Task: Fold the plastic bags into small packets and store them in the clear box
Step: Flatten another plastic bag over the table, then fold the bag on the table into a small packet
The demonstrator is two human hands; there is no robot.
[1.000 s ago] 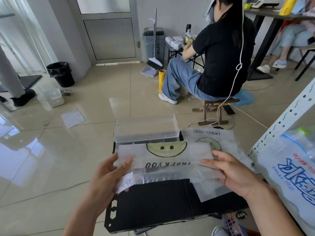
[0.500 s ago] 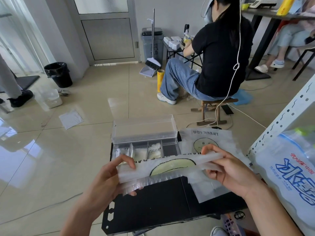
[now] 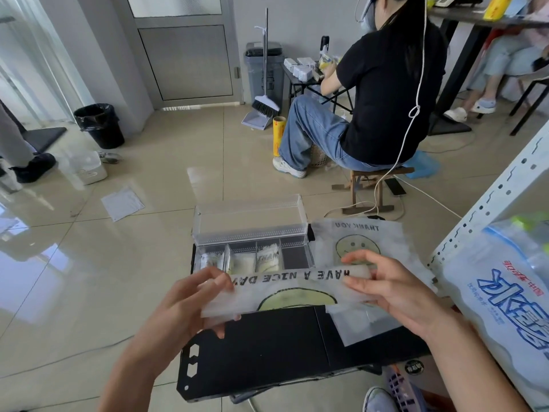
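1. The black table (image 3: 267,355) in front of you carries the work, but the bag you are folding hangs in the air above it. Creases made unsupported are likely to come out soft and uneven.
2. A second plastic bag (image 3: 359,233) lies flat on the table's right side, just beside the box, with its near corner under your right wrist. A careless sweep of that arm could drag it off the edge.
3. The clear box (image 3: 295,257) sits at the table's far edge with its lid standing open. Three of its four compartments look filled, and only the right-hand one looks free. An oversized packet would probably not fit there.
4. The folded bag (image 3: 285,288) is now a long strip, held level just in front of the box. The film looks slippery and may spring open if either end is let go, and trapped air would fatten the packet.
5. Your left hand (image 3: 190,298) grips the strip's left end, fingers curled over it and thumb beneath. Your right hand (image 3: 395,289) pinches the right end, fingers half bent. Neither hand is loose.
6. The finished packets (image 3: 267,258) stand upright in their compartments.
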